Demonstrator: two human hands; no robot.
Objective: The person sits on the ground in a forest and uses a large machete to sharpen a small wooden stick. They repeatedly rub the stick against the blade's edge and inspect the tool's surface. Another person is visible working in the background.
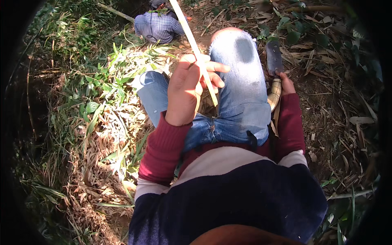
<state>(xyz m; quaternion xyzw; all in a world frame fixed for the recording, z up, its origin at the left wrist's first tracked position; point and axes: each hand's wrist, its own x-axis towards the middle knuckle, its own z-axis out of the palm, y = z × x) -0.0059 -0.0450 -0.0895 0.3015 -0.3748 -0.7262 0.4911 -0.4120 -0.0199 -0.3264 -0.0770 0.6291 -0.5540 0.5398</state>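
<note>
In front of my lap, my left hand (185, 85) is raised with a long, pale bamboo strip (188, 32) pinched between its thumb and fingers. The strip slants from the top edge of the view down to a cut lower end just past my fingers. Beside my right thigh, my right hand (288, 84) is closed at the neck of a machete (274, 58). Its broad dark blade points away from me. A curved, light-brown handle (275, 93) runs back along my jeans. The hand's palm side is partly hidden.
My bent knees in blue jeans (241, 77) lie between the hands. Ahead, another person in a checked shirt (158, 27) crouches. Green plants (116, 73) and dry leaf litter (87, 175) cover the left side; dry leaves (326, 57) lie over dark soil at right.
</note>
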